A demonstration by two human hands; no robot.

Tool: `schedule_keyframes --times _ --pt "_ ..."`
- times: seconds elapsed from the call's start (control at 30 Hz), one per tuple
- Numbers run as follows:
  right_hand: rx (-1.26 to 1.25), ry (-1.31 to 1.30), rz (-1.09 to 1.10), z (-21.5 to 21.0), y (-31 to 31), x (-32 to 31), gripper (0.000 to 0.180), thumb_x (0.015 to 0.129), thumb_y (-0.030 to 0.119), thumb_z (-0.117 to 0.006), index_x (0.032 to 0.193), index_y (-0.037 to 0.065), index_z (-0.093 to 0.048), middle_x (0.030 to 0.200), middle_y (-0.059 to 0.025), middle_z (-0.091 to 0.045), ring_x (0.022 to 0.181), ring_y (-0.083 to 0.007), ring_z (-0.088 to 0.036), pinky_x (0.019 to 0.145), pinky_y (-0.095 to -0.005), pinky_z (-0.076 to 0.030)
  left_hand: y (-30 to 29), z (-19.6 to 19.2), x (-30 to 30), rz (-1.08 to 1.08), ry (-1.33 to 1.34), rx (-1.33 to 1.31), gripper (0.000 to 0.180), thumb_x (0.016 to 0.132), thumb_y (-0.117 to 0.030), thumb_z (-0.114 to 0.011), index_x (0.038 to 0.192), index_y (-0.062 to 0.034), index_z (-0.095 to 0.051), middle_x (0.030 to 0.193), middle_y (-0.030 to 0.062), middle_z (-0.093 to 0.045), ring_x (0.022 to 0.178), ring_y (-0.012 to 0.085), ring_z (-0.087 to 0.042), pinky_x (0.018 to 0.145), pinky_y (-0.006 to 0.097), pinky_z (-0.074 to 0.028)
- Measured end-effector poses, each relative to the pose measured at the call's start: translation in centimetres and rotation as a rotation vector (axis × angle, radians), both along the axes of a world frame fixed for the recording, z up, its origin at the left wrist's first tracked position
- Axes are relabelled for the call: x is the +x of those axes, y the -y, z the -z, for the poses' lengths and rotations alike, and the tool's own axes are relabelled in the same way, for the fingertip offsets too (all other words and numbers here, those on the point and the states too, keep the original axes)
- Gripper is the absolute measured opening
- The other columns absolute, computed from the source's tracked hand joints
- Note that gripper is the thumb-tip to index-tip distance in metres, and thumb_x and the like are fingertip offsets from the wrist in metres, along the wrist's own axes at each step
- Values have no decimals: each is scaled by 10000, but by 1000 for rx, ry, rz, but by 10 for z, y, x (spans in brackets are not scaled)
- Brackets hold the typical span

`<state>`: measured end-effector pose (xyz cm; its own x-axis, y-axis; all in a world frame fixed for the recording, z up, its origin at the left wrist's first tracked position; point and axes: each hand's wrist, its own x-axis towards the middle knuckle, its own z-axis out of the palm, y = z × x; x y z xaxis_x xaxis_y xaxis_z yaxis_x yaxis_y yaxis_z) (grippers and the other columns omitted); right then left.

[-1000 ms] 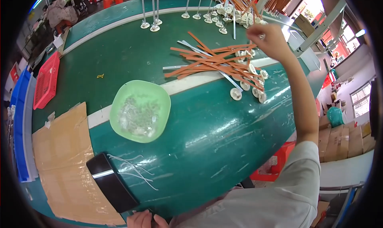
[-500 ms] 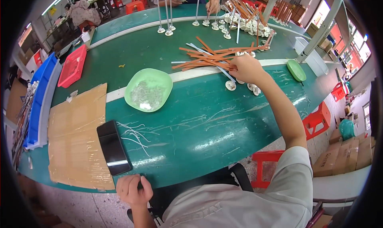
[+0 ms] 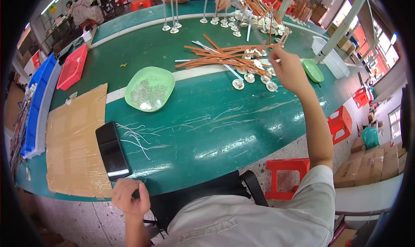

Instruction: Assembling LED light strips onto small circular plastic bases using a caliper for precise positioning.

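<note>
My right hand (image 3: 288, 72) is raised at the right end of a pile of orange-brown and pale flat sticks (image 3: 216, 56) with round whitish bases (image 3: 238, 84). Its fingers are pinched together; what is between them is too blurred to make out. At the near edge of the table my left hand (image 3: 131, 197) is loosely curled, with nothing visible in it. Just beyond that hand lies a black phone-like slab (image 3: 113, 152), beside several thin white strands (image 3: 136, 139). A light green bowl (image 3: 169, 80) of small clear pieces stands left of the stick pile.
Flattened cardboard (image 3: 78, 147) covers the left of the green table (image 3: 207, 117). Beyond it are a blue bin (image 3: 36, 108) and a red tray (image 3: 72, 67). A small green bowl (image 3: 313, 70) and a metal post (image 3: 341, 26) stand right. Across the table, another person's hand (image 3: 222, 3) works among upright rods.
My right hand has lifted off the stick pile and moved right, uncovering several bases. My left hand stays by the table edge, its fingers slightly looser. The whole view has shifted a little.
</note>
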<state>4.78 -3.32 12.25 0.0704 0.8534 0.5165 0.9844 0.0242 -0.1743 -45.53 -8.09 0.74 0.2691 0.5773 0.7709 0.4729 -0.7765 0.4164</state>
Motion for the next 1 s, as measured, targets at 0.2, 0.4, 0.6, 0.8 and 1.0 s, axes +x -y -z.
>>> schedule_keyframes --times 0.2,0.4,0.6,0.8,1.0 --pt "32 -734 -279 -11 7 -53 74 1054 75 -536 1055 8 -503 883 -145 -736 705 -165 -723 612 -292 -571 -42 -47 40 316 -113 -83 139 757 -10 -774 862 -9 -683 792 125 -690 657 263 -663 596 346 -524" --pt "-255 -973 -546 21 -8 -132 150 1031 64 -602 1146 -25 -566 892 -130 -735 785 -166 -751 673 -271 -606 -96 -46 119 379 -165 -249 316 827 -168 -809 1044 31 -692 899 147 -696 700 275 -658 655 364 -534" --pt "-307 -941 -664 39 -15 -163 135 1020 66 -630 1084 -51 -649 884 -111 -742 789 -150 -748 699 -277 -616 -115 -16 135 415 -382 -369 347 799 -230 -840 988 32 -713 857 167 -681 787 358 -680 714 421 -539" --pt "-362 -1006 -660 56 -9 -165 130 1048 59 -579 1092 -55 -621 889 -127 -745 801 -166 -754 688 -288 -631 -119 2 125 474 -224 -242 371 772 -200 -860 1051 5 -726 955 146 -655 867 317 -658 739 403 -529" --pt "-422 -969 -686 65 -4 -165 213 1044 -17 -514 1252 -59 -514 1122 -229 -721 917 -255 -765 763 -309 -631 -121 8 113 507 -257 -334 341 793 -151 -831 1089 -16 -728 999 137 -681 906 323 -664 779 401 -542"
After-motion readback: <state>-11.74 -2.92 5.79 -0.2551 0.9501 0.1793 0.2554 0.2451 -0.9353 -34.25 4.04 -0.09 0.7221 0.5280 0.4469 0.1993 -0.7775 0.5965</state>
